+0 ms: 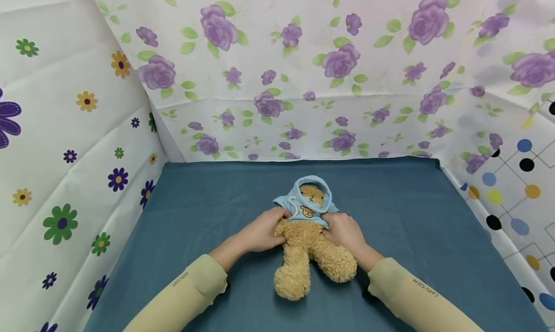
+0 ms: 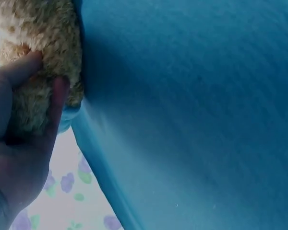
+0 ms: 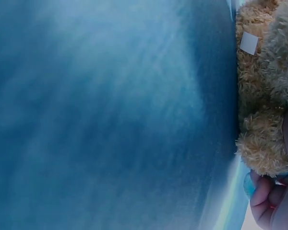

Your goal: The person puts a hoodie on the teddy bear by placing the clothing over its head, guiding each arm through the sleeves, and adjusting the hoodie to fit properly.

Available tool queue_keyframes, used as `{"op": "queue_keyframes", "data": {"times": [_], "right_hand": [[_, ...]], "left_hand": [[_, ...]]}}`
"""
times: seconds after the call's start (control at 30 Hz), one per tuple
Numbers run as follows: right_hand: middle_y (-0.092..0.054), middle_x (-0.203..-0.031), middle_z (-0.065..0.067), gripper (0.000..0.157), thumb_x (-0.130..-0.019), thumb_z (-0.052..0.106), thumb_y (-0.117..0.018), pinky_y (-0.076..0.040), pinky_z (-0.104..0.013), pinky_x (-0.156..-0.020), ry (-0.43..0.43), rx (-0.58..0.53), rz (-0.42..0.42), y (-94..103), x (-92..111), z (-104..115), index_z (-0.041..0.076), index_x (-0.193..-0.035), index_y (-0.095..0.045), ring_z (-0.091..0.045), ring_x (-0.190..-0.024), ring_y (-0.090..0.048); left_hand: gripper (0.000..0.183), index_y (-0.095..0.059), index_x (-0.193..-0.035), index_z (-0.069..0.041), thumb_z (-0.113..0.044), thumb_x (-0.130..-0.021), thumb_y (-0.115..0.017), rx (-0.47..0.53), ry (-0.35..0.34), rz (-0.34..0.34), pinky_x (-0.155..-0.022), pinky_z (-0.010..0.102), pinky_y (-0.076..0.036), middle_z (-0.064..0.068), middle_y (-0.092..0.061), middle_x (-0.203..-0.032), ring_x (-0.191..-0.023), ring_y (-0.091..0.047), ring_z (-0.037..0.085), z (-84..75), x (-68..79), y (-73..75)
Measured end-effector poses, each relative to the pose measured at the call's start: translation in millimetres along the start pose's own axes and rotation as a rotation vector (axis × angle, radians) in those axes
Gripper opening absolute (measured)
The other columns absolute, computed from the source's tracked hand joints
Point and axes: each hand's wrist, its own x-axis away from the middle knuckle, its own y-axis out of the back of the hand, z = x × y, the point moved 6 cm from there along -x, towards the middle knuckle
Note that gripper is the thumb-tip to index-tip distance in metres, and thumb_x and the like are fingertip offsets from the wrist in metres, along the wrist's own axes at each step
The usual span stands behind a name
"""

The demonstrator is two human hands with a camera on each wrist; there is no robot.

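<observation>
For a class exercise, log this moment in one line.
left hand: grips bear; right hand: grips bear; hoodie: over bear's upper body; bear: on blue cloth

Over my remote link I see a blue surface (image 1: 412,216) walled in by white hangings: a back sheet (image 1: 299,76) printed with purple roses, a left sheet (image 1: 86,144) with multicoloured flowers, and a right sheet (image 1: 511,206) with coloured dots and thin lines.
</observation>
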Motion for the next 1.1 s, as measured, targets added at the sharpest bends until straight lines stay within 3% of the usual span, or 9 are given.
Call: {"op": "queue_keyframes", "data": {"times": [0.17,0.33,0.47,0.63,0.8,0.97,1.1], "right_hand": [[-0.044,-0.066,0.005,0.035,-0.091,-0.001,-0.078,-0.026,-0.030,-0.056,0.045,0.040,-0.047,0.0,-1,5,0.018,-0.078,-0.051,-0.009,-0.054,-0.031],[-0.040,-0.064,0.005,0.033,-0.091,-0.002,-0.078,-0.026,-0.030,-0.056,0.092,0.073,-0.102,-0.8,-2,10,0.016,-0.081,-0.052,-0.009,-0.053,-0.029],[-0.043,-0.063,0.005,0.030,-0.091,0.001,-0.081,-0.028,-0.030,-0.054,0.099,0.113,-0.133,0.1,-2,12,0.015,-0.083,-0.056,-0.009,-0.050,-0.032],[-0.048,-0.060,0.002,0.026,-0.088,0.005,-0.086,-0.031,-0.031,-0.050,0.071,0.210,-0.168,4.4,0,16,0.011,-0.084,-0.061,-0.011,-0.047,-0.036],[-0.045,-0.057,0.003,0.027,-0.088,0.009,-0.086,-0.029,-0.031,-0.051,0.029,0.259,-0.140,6.2,-1,16,0.012,-0.079,-0.061,-0.011,-0.047,-0.034],[-0.042,-0.057,0.003,0.031,-0.092,0.010,-0.082,-0.025,-0.031,-0.050,-0.003,0.217,-0.078,6.0,-6,16,0.016,-0.077,-0.056,-0.012,-0.048,-0.030],[-0.055,-0.073,0.001,0.021,-0.096,0.007,-0.077,-0.031,-0.033,-0.052,-0.016,0.124,-0.026,6.3,-11,17,0.016,-0.086,-0.061,-0.014,-0.056,-0.040]], "left_hand": [[0.043,-0.061,-0.129,-0.006,-0.008,-0.093,-0.085,-0.063,0.031,-0.074,-0.086,0.039,-0.055,0.008,-0.063,-0.121,-0.106,-0.063,0.021,0.2,-4.3,-0.6],[0.040,-0.060,-0.122,-0.003,-0.004,-0.091,-0.086,-0.116,0.064,-0.118,-0.069,0.037,-0.048,0.007,-0.061,-0.101,-0.078,-0.052,0.016,0.8,-4.5,-3.1],[0.041,-0.060,-0.122,0.000,-0.005,-0.091,-0.087,-0.180,0.069,-0.165,-0.062,0.035,-0.045,0.005,-0.058,-0.087,-0.065,-0.048,0.013,-1.0,-3.1,-4.4],[0.038,-0.062,-0.114,-0.001,-0.010,-0.090,-0.090,-0.295,0.091,-0.218,-0.054,0.030,-0.047,0.002,-0.053,-0.075,-0.057,-0.050,0.011,-5.5,-1.7,-5.5],[0.029,-0.061,-0.096,-0.007,-0.009,-0.089,-0.089,-0.332,0.120,-0.269,-0.048,0.028,-0.040,-0.001,-0.047,-0.068,-0.052,-0.045,0.009,-8.0,-1.7,-3.7],[0.049,-0.038,-0.071,-0.020,-0.002,-0.087,-0.081,-0.366,0.166,-0.313,-0.050,0.029,-0.020,-0.006,-0.025,-0.060,-0.053,-0.019,0.008,-1.2,-4.2,0.5],[0.057,-0.024,-0.070,-0.022,0.001,-0.084,-0.074,-0.319,0.175,-0.312,-0.056,0.031,-0.014,-0.006,-0.013,-0.065,-0.059,-0.010,0.011,8.3,-4.2,0.0]]}}
